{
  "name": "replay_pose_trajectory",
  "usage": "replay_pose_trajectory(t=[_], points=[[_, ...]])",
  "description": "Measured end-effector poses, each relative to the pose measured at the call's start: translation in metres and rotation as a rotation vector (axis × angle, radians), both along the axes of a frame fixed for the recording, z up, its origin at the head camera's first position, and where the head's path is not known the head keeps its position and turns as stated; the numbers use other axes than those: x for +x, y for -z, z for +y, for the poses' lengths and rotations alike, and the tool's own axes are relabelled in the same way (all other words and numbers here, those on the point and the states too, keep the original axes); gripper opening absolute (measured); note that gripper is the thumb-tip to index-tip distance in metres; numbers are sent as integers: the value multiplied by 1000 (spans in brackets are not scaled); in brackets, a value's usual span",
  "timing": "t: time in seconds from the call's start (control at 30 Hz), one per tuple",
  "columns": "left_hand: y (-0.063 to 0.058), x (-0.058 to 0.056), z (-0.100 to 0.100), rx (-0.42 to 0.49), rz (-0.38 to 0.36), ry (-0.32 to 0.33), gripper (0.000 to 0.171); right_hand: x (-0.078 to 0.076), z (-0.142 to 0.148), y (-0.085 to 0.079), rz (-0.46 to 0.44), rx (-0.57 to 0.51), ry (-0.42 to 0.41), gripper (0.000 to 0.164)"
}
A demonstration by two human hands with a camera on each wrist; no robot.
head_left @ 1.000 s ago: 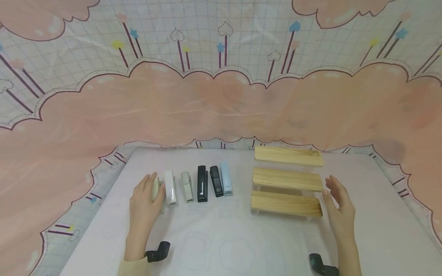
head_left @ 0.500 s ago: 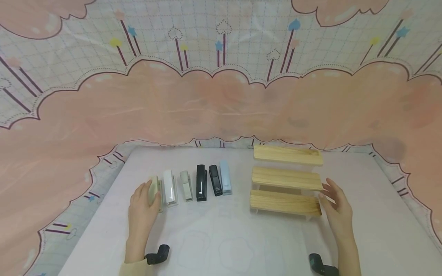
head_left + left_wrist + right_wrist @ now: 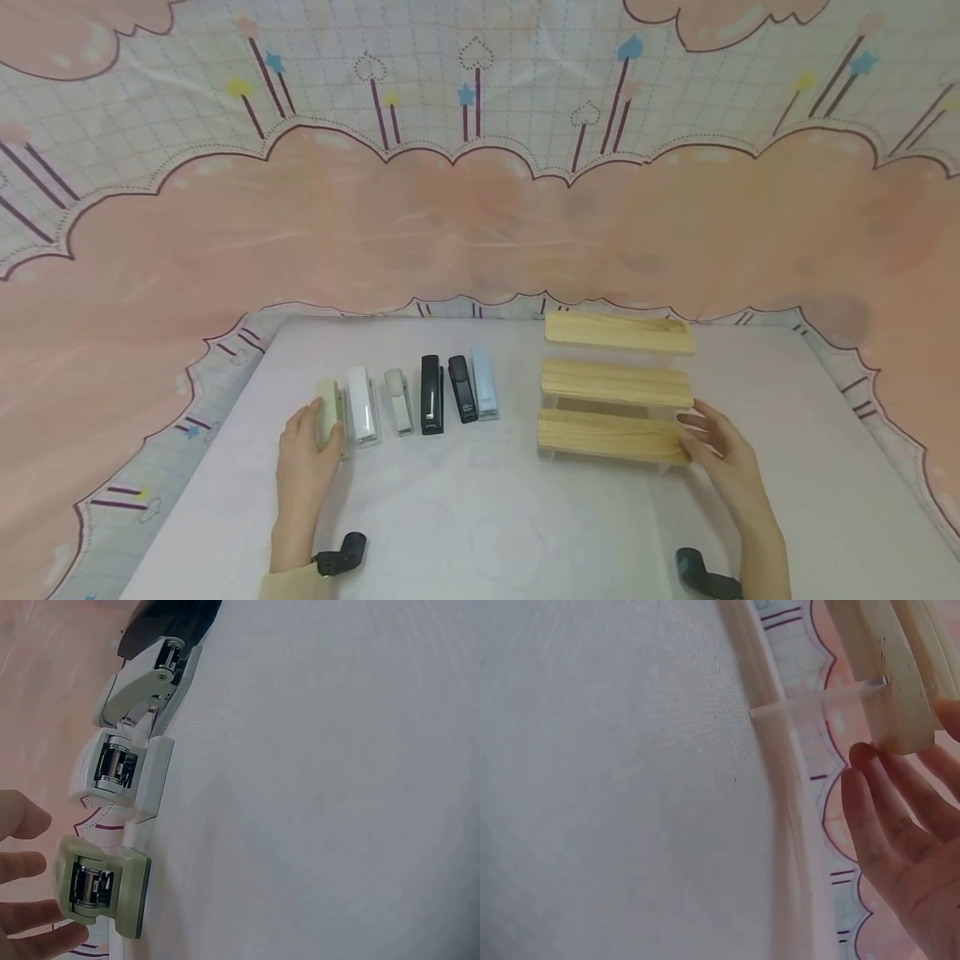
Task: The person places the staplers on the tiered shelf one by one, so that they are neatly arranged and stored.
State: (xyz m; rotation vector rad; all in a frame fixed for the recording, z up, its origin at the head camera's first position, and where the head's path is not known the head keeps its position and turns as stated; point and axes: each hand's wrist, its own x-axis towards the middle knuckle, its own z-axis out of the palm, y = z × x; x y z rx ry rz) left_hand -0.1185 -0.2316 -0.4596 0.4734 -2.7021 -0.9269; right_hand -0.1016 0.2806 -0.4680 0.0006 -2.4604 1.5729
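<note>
My left hand is at the far left stapler, a pale green one, with fingers along its left side and thumb near its right. In the left wrist view a gap shows between the thumb and this green stapler; the lower fingers overlap its side. On the right, my right hand holds the end of the lowest board of a three-step wooden shelf, thumb in front, fingers reaching behind. The right wrist view has fingertips right at the board's end.
Beside the green stapler stand a white stapler, a small grey-green one, a tall black one, a smaller black one and a light blue one. A patterned cloth hangs behind the white table.
My right hand has moved left from beside the shelf to its right end. My left hand has settled slightly lower along the green stapler. The staplers and shelf keep their places.
</note>
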Motion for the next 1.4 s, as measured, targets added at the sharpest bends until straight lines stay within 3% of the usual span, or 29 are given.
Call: replay_pose_trajectory(t=[0.37, 0.7, 1.13, 1.4], points=[[5, -1, -3, 45, 2, -16, 57, 3, 1, 2, -57, 0, -27, 49], [8, -6, -2, 34, 59, 2, 57, 7, 6, 1, -123, -61, -56, 48], [9, -9, -2, 28, 68, -24, 62, 7, 7, 5, -97, -217, -107, 43], [8, -11, 0, -2, 102, -47, 61, 6, 6, 3, -113, -207, -99, 44]])
